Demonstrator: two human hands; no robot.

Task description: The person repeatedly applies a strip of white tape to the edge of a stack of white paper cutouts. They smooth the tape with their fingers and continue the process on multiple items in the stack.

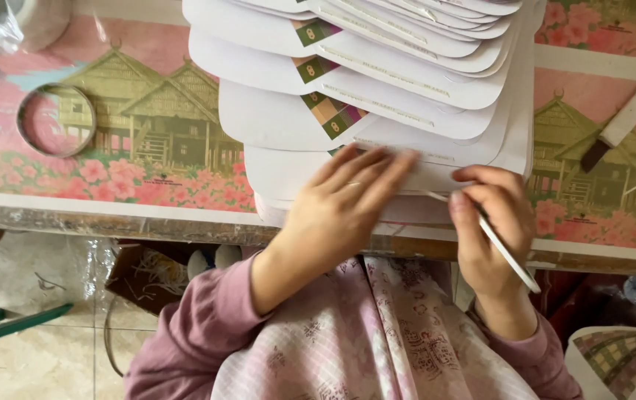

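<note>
A fanned stack of white paper cutouts (377,111) is laid out on the desk (74,200). The nearest sheet is pressed flat by the left hand (340,207), fingers spread open. A thin white stick (507,255) is gripped by the right hand (492,230) at the sheet's edge. Looks like the edge is being worked; steady pressure is needed next. A tape ring (57,120) and a white-handled knife (625,118) are parked well aside, nothing's in the way.

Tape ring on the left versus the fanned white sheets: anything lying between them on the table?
Head view: nothing lies between the tape ring and the fanned white sheets; only the tabletop's printed cover with houses and pink flowers shows there.
</note>
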